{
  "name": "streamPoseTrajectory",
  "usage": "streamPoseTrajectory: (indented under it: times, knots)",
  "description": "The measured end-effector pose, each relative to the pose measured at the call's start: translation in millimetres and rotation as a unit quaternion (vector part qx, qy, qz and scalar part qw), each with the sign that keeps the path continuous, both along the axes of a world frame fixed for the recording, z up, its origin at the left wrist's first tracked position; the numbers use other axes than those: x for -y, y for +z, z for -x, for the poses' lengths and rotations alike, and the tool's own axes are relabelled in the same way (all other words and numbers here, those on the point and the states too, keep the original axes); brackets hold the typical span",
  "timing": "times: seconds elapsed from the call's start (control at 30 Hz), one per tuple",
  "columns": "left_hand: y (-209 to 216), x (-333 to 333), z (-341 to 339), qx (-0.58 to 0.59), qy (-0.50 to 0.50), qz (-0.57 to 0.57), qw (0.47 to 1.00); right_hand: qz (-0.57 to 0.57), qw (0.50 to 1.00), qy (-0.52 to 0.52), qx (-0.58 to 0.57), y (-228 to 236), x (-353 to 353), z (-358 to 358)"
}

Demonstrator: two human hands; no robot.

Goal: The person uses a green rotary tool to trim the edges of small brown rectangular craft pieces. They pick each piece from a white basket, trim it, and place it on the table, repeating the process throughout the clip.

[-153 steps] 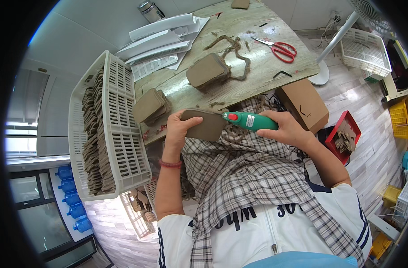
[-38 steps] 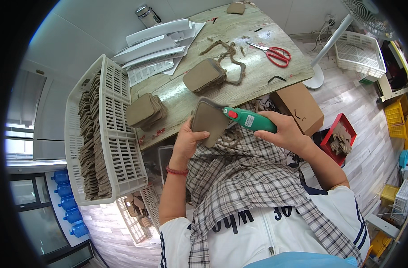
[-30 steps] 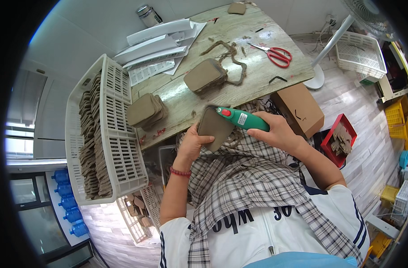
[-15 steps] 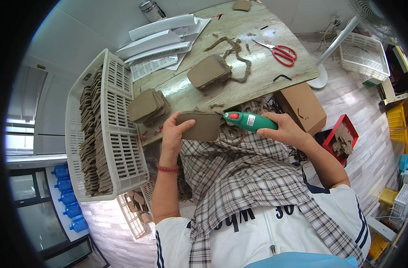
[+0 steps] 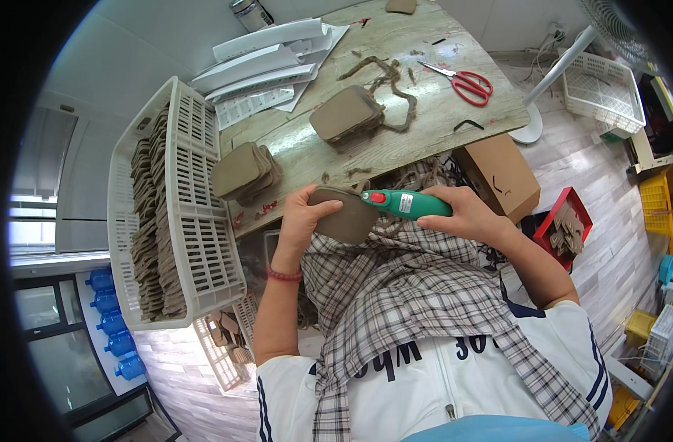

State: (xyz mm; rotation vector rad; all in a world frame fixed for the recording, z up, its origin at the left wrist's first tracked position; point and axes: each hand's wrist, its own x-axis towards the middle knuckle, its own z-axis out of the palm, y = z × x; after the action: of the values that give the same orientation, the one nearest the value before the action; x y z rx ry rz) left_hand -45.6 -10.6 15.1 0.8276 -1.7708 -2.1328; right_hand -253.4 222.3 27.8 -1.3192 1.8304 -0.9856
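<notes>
The pad (image 5: 347, 219) is pinched in the left hand (image 5: 300, 222) above the apron (image 5: 403, 302), by the near edge of the table (image 5: 417, 144), and the green tool (image 5: 417, 205) is grasped in the right hand (image 5: 469, 217), its tip at the pad's edge. The tip is best kept flush, with the left hand well clear. On the table are counted two stacks (image 5: 344, 113), one lone pad (image 5: 400, 6) and one pair of scissors (image 5: 470, 85).

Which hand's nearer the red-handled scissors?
Right. The right hand, gripping the green tool, is almost directly below the scissors in the picture. The left hand, holding the tan pad, is farther off, below and to their left.
</notes>
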Motion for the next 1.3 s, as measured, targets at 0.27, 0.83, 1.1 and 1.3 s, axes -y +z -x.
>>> streamPoseTrajectory:
  times: [0.27,0.83,1.1,1.3]
  knots:
    - [4.6,-1.9,6.7,0.066,-0.072,-0.020,0.995,0.005,1.000,0.016,0.005,5.3,14.6,-5.5]
    - [9.7,181.0,-50.5,0.215,0.270,0.580,0.738,-0.008,0.980,-0.153,0.131,-3.7,-9.3,1.1]
    - [-49.2,108.1,92.0,0.137,0.080,0.701,0.695,0.010,0.977,-0.187,0.102,-29.7,-20.0,-1.6]
    - [-65.6,96.6,116.0,0.106,0.087,0.613,0.778,0.012,0.973,-0.207,0.097,-30.8,-27.8,-0.8]
